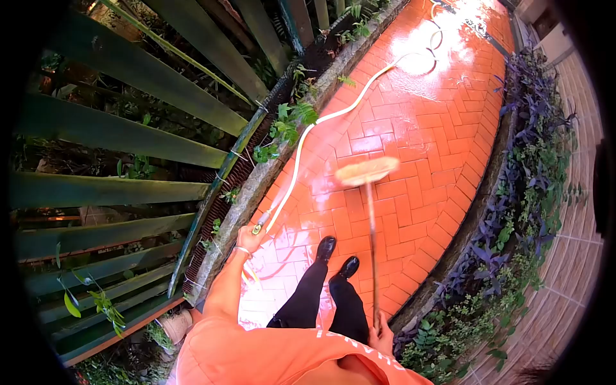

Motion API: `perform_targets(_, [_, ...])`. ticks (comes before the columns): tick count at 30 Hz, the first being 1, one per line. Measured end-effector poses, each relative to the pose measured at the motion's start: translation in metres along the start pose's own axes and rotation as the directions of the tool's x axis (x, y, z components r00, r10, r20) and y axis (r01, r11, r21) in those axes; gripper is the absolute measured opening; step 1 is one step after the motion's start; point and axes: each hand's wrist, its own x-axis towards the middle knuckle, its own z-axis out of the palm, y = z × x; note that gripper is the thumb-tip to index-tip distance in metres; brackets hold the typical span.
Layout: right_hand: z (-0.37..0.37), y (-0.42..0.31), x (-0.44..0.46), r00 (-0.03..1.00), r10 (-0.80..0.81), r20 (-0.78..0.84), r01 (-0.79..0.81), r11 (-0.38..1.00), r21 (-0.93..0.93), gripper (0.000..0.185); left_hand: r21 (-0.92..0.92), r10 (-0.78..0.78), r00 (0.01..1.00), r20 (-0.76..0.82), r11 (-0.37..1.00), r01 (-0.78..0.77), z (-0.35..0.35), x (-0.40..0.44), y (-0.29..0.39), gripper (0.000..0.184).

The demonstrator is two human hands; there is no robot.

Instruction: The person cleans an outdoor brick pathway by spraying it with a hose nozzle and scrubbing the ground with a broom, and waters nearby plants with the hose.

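My left hand point(249, 238), out at the left with a band on its wrist, is closed around the end of a hose by its nozzle point(258, 226). From near there the pale yellow hose point(296, 170) runs up along the stone curb. My right hand point(382, 335), low in the view by my hip, grips the long handle of a broom point(371, 244). The broom head point(367, 171), light-coloured and slightly blurred, is over the brick path ahead of my black shoes point(337, 256). Whether its bristles touch the bricks I cannot tell.
Wet orange herringbone bricks point(423, 192) form the path, glaring at the far end, where the hose coils. A green slatted fence point(122, 125) and stone curb point(256, 186) line the left. Purple-leaved plants point(491, 247) border the right. A plant pot point(174, 326) stands lower left.
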Motion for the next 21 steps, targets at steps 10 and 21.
perform_targets(10, [0.086, -0.091, 0.292, 0.968, 0.241, 0.065, -0.222, 0.716, 0.662, 0.04, -0.04, 0.094, 0.995, -0.014, 0.995, -0.095, -0.009, 0.036, 0.008, 0.031])
perform_targets(21, [0.047, -0.093, 0.065, 0.789, 0.508, 0.345, -0.614, 0.657, 0.437, 0.052, 0.021, 0.07, 0.997, -0.016, 0.997, -0.07, 0.0, 0.062, 0.012, 0.028])
